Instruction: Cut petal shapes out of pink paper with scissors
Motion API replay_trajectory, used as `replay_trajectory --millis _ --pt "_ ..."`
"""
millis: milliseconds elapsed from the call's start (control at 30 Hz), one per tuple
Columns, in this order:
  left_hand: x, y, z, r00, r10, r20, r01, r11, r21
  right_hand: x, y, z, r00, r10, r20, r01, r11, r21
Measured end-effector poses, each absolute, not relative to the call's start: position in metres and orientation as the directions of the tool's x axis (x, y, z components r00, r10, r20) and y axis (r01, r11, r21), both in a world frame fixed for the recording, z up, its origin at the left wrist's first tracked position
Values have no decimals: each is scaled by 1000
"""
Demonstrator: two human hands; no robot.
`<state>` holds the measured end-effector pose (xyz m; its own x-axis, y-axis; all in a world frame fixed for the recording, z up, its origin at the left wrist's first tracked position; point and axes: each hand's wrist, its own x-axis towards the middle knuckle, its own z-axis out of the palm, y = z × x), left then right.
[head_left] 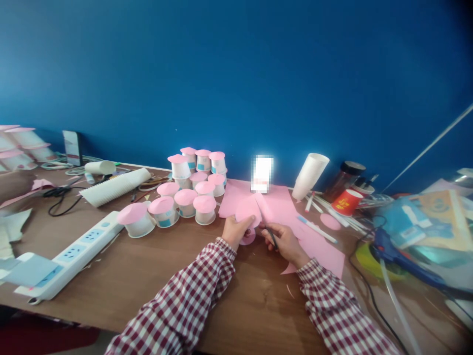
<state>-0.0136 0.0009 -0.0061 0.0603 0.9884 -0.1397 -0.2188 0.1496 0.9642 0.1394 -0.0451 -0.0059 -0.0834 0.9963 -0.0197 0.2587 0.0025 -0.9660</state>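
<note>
My left hand (235, 232) is closed on a piece of pink paper (246, 209) with a rounded edge, thumb on top. In my right hand (287, 242) is a pair of scissors (272, 237) with dark handles; the blades point towards the paper and are partly hidden by it. A pink strip (263, 208) stands up beside the paper's right edge. Just below my left fingers a pink paper circle (248, 239) shows in part. Pink sheets (229, 197) lie on the table behind and to the right of both hands.
Several paper cups with pink cone tops (162, 205) stand left of my hands. Further left are a power strip (70, 254) and stacked white cups (116, 186). On the right are a marker (317, 229), a red cup (346, 202) and a blue glue gun (402, 261) with cords.
</note>
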Motion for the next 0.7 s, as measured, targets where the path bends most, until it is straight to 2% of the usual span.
replay_trajectory --millis 700 --pt "-14 -3 7 65 978 -199 -263 209 942 142 -45 -7 -90 996 -18 276 8 -961"
